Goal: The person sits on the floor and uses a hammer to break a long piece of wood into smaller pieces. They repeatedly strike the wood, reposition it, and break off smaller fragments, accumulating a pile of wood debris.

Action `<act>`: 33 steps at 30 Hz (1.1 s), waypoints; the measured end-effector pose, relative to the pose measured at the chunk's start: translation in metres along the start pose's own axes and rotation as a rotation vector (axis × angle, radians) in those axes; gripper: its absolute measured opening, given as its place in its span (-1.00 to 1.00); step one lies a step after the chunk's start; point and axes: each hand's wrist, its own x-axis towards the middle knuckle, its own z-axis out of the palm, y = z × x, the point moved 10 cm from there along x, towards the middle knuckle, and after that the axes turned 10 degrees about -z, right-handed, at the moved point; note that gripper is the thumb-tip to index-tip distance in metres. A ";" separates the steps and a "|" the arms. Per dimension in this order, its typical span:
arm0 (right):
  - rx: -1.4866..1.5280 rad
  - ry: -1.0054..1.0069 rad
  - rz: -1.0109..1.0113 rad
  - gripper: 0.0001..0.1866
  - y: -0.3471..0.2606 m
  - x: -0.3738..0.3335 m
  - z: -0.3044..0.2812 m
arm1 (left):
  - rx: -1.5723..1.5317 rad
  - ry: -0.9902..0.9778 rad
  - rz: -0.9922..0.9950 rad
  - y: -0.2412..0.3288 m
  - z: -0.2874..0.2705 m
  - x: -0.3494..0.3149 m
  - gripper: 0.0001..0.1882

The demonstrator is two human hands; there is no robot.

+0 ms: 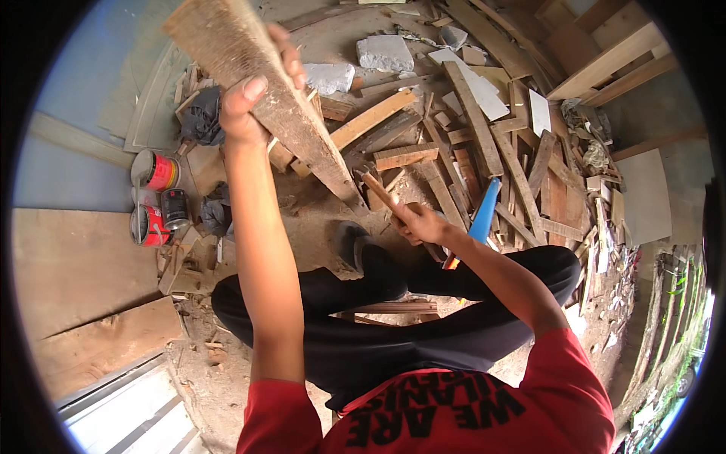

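My left hand (253,106) is closed around a long rough wooden plank (272,98), lifted at the upper left and slanting down to the right. Its lower tip comes close to the floor near my dark shoes (352,246). In my right hand (420,225), in front of my bent knees, is a slim brown wooden stick or handle (380,191); one end points up toward the plank's lower part. Its kind is hard to tell, since my fingers cover the middle. Just beyond my right wrist lies a long tapered blue thing (484,212) with an orange part at its near end.
Wood offcuts (408,155) are heaped ahead and to the right, with grey stone blocks (384,53) behind. Paint cans (156,170) stand at the left beside dark cloth (203,117). A plywood sheet (83,265) is at the left edge. Longer boards (605,64) fill the far right corner.
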 end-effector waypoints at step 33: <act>-0.920 0.288 -0.598 -0.63 -0.004 0.018 0.015 | 0.219 0.669 0.113 0.023 -0.061 -0.024 -0.51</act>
